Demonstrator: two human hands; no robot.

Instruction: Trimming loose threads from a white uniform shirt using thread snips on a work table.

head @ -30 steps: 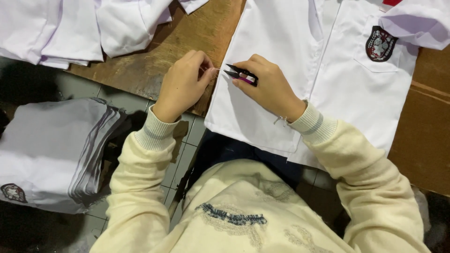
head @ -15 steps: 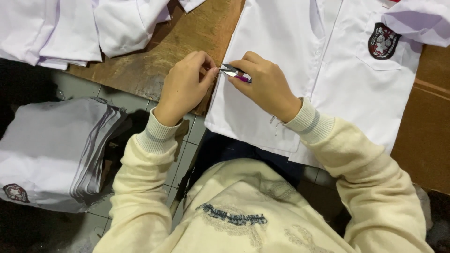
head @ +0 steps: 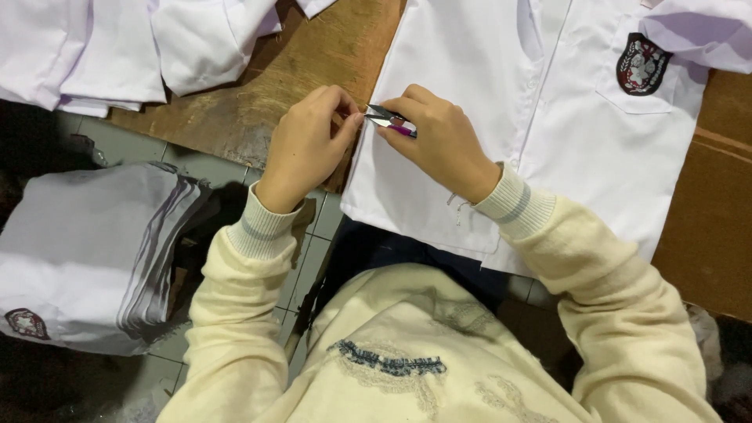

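Shirt: a white shirt (head: 486, 117) lies spread flat on the brown wooden table (head: 266, 102), front up, with a chest pocket that carries a dark embroidered badge (head: 642, 64) with red in it. Its left edge runs right under both hands.
Snips: small thread snips (head: 389, 120) with short metal blades and a pink-purple handle part showing between the fingers; the blade tips point toward the left hand, at the shirt's edge.
Right hand: the right hand (head: 439, 141) rests on the shirt, fingers curled around the snips and clasping them, wrist bent back toward the body, cream knitted cuff on the cloth.
Left hand: the left hand (head: 309, 145) sits just beside the blade tips, thumb and forefinger pinched together at the shirt's edge. Whether they hold a thread or only the cloth is too small to tell.
Where the shirt is: beneath the right hand and reaching away from it to the far right; its hem hangs over the table's near edge.
Count: two hands, one pair of snips, one spread shirt, one badge on it.
Beyond the grip: more white garments (head: 117, 47) lie heaped up and to the left of the left hand; a stack of folded white shirts (head: 86, 251) sits below and left of it, well apart, with a second badge at its lower corner.
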